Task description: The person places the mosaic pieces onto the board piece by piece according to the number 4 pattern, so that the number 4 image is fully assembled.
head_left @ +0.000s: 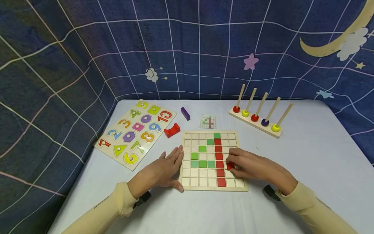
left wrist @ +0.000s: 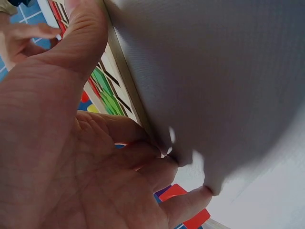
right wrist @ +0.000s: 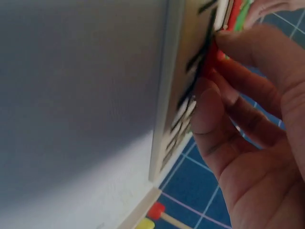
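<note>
— What are the hands doing?

— The right hand [head_left: 251, 167] pinches a small red square tile [head_left: 230, 166] between curled fingers, just right of the red column on the square wooden grid board [head_left: 190, 182]. The left hand [head_left: 163, 170] lies flat with straight fingers against the board's left edge.

— How does the board look?

— Pale wood, ruled into square cells. Red tiles [head_left: 218, 156] run in one straight column from far to near; green tiles [head_left: 203, 163] step diagonally and form a short row, together drawing a 4.

— And around it?

— A pale grey surface [head_left: 306, 156] carries a small printed pattern card [head_left: 208, 122], a red arched block [head_left: 171, 130], a purple block [head_left: 185, 113], a wooden number puzzle board [head_left: 132, 133] to the left and a wooden peg rack with coloured rings [head_left: 257, 117] to the right. A dark blue checked cloth with moon and stars [head_left: 187, 48] hangs behind.

— Which way does the board lie?

— Square to the person, its red column pointing straight away.
</note>
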{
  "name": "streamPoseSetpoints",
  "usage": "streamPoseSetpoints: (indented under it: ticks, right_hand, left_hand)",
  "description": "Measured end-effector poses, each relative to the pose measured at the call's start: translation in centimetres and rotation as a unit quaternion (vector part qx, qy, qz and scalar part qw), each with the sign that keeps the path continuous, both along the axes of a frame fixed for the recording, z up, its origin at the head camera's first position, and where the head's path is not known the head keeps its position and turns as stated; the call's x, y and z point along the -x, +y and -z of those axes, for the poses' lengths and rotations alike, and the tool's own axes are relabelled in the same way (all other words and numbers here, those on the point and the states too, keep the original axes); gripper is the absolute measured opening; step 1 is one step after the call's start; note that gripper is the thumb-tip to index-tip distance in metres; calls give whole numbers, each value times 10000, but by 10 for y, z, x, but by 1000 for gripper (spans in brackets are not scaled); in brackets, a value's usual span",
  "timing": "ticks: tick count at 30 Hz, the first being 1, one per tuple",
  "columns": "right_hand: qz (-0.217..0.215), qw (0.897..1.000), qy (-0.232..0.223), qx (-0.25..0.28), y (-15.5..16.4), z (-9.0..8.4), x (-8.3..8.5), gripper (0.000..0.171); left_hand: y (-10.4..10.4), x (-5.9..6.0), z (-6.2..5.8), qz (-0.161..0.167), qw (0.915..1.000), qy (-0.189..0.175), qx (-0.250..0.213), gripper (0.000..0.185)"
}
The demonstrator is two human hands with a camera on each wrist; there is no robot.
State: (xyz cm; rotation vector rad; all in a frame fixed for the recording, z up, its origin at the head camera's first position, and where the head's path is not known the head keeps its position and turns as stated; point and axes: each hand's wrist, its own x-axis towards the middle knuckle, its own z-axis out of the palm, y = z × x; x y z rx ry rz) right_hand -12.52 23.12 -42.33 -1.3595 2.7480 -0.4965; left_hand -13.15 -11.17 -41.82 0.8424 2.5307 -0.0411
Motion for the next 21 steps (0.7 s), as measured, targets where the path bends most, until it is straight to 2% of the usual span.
streamPoseSetpoints:
  ticks: [3,7,11,17,21]
  right_hand:
    - [52,9999,-82,122,-5,4,4,7]
    - [-56,9984,99,554,-5,15,6,3]
    - [-61,9959,248,865,-3,20,1,3]
    - [371,9973,199,606,-4,14,-10,10]
    - [366,9967,557,469,-5,15,-14,14]
  left_hand:
    - [0,-1,0,-33,10000,-30,-5,130]
    - [0,-3,0,-13,10000,-7,-14,130]
    - [1,-4,0,22,10000,-1,-4,130]
    - [2,-1,-1,116,9999,85,30,130]
    - [2,-1,0,30,10000,-62,-20,131]
